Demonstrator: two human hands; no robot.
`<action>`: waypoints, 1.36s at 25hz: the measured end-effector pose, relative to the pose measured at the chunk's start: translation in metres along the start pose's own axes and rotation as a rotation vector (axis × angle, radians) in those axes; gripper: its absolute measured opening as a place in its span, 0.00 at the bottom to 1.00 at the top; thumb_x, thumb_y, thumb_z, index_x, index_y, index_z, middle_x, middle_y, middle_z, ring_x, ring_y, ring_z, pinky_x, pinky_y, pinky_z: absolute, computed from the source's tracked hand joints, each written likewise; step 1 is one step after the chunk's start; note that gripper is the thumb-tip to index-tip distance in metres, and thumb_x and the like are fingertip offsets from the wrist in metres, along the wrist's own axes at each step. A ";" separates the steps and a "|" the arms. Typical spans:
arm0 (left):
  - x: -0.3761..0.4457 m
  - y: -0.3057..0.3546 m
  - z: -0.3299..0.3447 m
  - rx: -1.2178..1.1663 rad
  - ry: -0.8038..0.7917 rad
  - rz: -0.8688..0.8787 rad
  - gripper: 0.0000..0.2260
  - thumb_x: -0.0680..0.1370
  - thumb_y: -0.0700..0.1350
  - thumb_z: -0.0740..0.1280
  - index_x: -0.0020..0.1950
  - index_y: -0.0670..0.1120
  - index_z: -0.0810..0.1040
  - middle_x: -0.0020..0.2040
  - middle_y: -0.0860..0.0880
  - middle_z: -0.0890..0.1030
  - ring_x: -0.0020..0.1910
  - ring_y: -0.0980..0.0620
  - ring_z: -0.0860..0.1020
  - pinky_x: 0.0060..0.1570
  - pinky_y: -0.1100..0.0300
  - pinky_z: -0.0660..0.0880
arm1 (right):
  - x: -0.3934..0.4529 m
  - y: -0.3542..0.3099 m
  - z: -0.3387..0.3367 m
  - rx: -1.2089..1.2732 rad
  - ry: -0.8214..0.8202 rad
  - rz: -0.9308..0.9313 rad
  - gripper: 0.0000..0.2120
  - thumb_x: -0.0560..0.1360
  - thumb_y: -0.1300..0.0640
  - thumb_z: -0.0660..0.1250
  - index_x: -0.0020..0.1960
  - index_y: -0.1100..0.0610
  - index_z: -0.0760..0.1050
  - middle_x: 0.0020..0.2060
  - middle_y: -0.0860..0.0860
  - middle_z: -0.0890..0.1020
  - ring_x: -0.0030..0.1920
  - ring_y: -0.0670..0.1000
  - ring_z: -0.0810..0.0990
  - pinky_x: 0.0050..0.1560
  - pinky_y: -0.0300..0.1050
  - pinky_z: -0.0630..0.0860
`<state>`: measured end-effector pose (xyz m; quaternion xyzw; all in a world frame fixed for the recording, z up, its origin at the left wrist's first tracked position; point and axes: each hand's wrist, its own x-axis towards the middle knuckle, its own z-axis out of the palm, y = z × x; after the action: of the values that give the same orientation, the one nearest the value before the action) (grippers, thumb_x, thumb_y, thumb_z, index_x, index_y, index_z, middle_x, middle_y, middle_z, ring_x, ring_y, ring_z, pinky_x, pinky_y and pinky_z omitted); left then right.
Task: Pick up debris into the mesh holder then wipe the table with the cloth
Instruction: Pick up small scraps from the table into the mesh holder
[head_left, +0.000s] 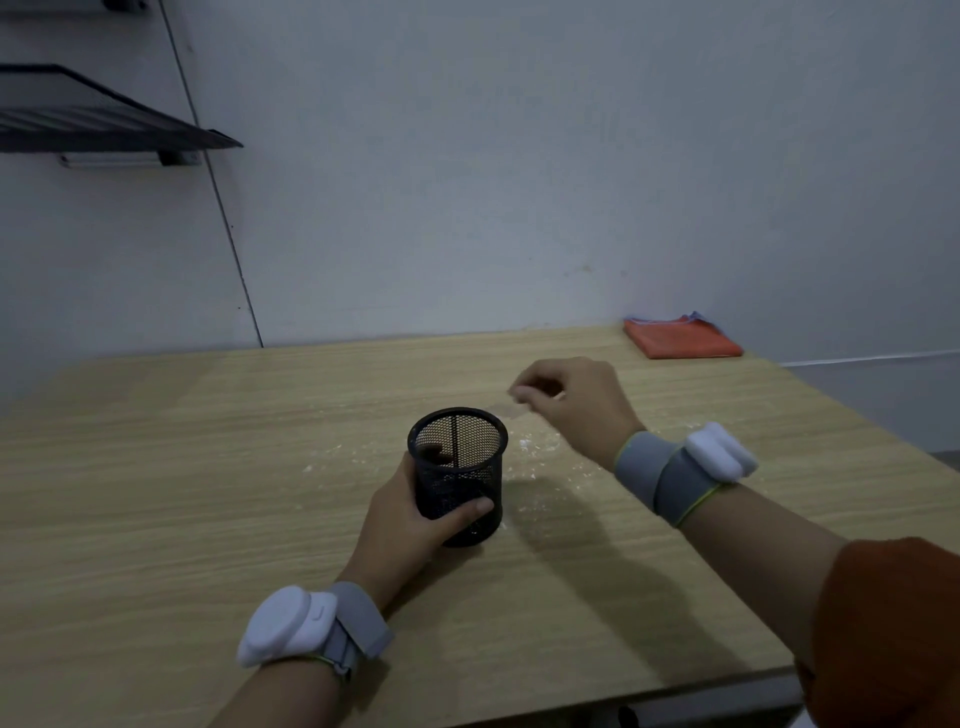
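Note:
A black mesh holder (457, 473) stands upright on the wooden table (208, 467), with a dark piece of debris visible inside it. My left hand (415, 519) grips the holder from the left, thumb across its front. My right hand (566, 400) hovers just behind and right of the holder's rim, fingers curled with the fingertips pinched together; motion blur hides what, if anything, they hold. White crumbs and powder (524, 452) lie scattered on the table around the holder. A folded orange cloth (680, 340) lies at the table's far right corner.
A black mesh shelf (104, 119) is fixed to the wall at upper left, well above the table. The wall runs along the table's back edge. The table's right edge falls away diagonally near the cloth.

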<state>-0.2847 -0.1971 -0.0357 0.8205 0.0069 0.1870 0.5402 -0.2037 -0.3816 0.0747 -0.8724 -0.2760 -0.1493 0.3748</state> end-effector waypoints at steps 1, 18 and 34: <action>0.000 0.000 0.000 -0.010 -0.001 -0.004 0.25 0.63 0.53 0.80 0.55 0.63 0.73 0.47 0.67 0.82 0.49 0.72 0.79 0.44 0.79 0.73 | 0.002 0.016 -0.007 -0.114 0.002 0.047 0.06 0.73 0.59 0.69 0.47 0.58 0.84 0.43 0.55 0.87 0.45 0.52 0.83 0.51 0.40 0.74; -0.001 0.002 0.001 -0.042 0.005 -0.010 0.27 0.60 0.58 0.78 0.56 0.60 0.74 0.50 0.68 0.82 0.50 0.68 0.80 0.46 0.77 0.74 | -0.018 0.122 -0.034 -0.869 -0.374 0.340 0.13 0.77 0.62 0.59 0.56 0.57 0.80 0.56 0.56 0.81 0.56 0.57 0.79 0.57 0.48 0.77; -0.002 0.003 0.001 -0.050 0.000 -0.002 0.25 0.61 0.56 0.79 0.55 0.62 0.74 0.50 0.69 0.82 0.50 0.69 0.80 0.46 0.76 0.75 | -0.008 0.080 -0.010 -0.414 -0.067 0.217 0.08 0.73 0.60 0.65 0.47 0.60 0.82 0.45 0.57 0.85 0.49 0.57 0.82 0.50 0.44 0.76</action>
<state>-0.2870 -0.1997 -0.0338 0.8066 0.0028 0.1866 0.5608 -0.1633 -0.4375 0.0320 -0.9596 -0.1567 -0.1324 0.1925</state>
